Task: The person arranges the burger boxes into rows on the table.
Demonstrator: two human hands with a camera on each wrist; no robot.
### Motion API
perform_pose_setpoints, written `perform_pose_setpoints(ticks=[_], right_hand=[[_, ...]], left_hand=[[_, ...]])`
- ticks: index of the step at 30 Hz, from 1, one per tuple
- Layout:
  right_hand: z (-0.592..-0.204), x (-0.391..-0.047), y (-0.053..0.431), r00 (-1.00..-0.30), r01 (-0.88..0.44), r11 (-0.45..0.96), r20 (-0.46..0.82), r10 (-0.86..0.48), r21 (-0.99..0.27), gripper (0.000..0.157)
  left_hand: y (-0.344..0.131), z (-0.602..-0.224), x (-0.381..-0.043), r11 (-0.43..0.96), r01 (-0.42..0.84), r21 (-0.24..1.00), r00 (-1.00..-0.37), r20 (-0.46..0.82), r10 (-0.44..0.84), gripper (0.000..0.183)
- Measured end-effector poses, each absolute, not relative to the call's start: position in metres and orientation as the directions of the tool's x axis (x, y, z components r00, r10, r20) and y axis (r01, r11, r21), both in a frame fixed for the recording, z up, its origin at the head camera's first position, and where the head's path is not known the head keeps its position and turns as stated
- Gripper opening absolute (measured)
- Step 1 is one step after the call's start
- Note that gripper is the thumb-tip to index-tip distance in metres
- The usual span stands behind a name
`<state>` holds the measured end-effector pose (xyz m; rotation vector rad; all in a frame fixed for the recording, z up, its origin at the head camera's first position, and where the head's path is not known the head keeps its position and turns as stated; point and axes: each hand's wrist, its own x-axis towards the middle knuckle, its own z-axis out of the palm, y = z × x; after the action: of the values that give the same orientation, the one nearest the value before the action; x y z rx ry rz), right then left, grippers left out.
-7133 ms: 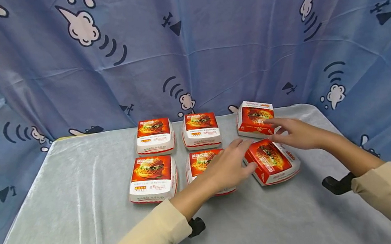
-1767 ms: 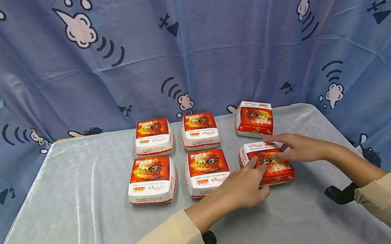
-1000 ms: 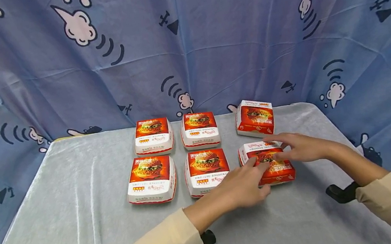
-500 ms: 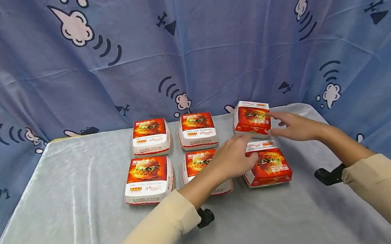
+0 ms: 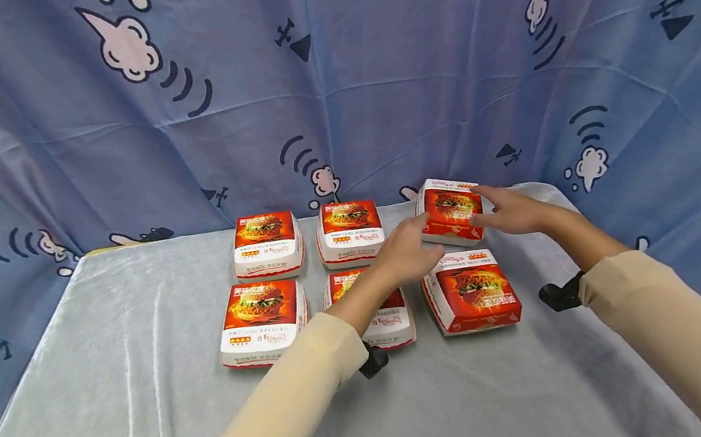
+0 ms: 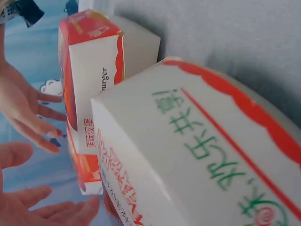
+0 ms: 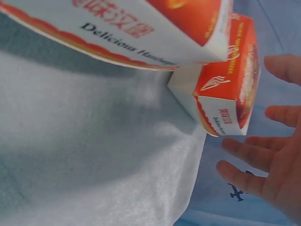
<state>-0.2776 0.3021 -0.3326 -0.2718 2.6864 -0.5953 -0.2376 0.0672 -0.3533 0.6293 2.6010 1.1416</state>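
Note:
Two red-and-white hamburger boxes are turned differently from the rest: the back right box (image 5: 452,206) and the front right box (image 5: 476,292). My left hand (image 5: 407,252) reaches to the left side of the back right box, fingers extended and thumb apart. On that box's right side is my right hand (image 5: 512,212), thumb and fingers spread; whether either hand touches it I cannot tell. In the right wrist view the fingers of the right hand (image 7: 277,155) are loosely straight beside the box. The left wrist view shows both hands with fingers stretched out.
To the left stand the back middle box (image 5: 350,229), the front middle box (image 5: 387,324) partly under my left arm, the back left box (image 5: 267,244) and the front left box (image 5: 263,322). A grey cloth covers the table (image 5: 82,401); a blue patterned curtain (image 5: 236,160) hangs behind.
Seven seconds ago the front right box sat skewed; my hands turned it straighter beside the middle box. Both hands then left it and moved back to the back right box.

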Motion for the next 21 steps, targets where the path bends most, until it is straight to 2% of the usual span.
perform_pose_setpoints(ticks=[7, 12, 21], right_hand=[[-0.341, -0.282, 0.299, -0.915, -0.102, 0.878, -0.301, -0.267, -0.467, 0.080], [-0.345, -0.284, 0.297, -0.916, -0.164, 0.875, -0.261, -0.306, -0.455, 0.072], [-0.348, -0.285, 0.294, -0.905, -0.213, 0.860, -0.238, -0.353, -0.463, 0.067]], left_hand=[[0.070, -0.353, -0.248, 0.603, 0.265, 0.753, -0.871, -0.082, 0.485, 0.066], [0.070, -0.352, -0.256, 0.569, 0.259, 0.781, -0.862, -0.080, 0.501, 0.066], [0.071, -0.355, -0.260, 0.611, 0.217, 0.761, -0.864, -0.142, 0.484, 0.066]])
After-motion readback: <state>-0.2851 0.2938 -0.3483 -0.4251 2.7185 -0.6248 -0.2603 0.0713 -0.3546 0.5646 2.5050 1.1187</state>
